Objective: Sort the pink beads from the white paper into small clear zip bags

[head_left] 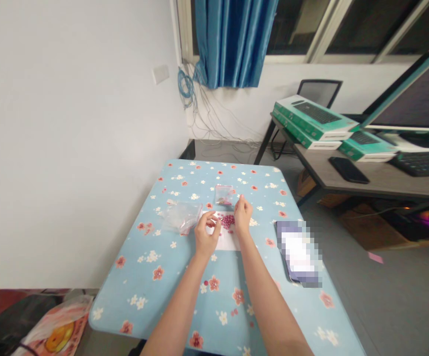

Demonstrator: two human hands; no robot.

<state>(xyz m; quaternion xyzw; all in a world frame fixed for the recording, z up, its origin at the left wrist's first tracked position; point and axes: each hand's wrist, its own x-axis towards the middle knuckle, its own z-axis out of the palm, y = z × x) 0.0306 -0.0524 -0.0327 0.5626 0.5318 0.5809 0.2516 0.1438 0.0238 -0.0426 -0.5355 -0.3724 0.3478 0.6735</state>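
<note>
Just round pink beads (pixel 228 221) on paper (pixel 230 242)

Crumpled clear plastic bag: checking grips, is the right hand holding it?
No, the right hand is apart from the crumpled clear plastic bag.

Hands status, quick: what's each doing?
Left hand: curled over the white paper, nothing visibly held.
Right hand: fingertips pinched by the pink beads, holding cannot be told.

On the tabletop (pixel 107 301) I have beads (pixel 228 221) on a paper sheet (pixel 229 241), a plastic bag (pixel 180 218) to its left, a small zip bag (pixel 224 195) behind it, and a pixelated object (pixel 299 253) to its right.
</note>
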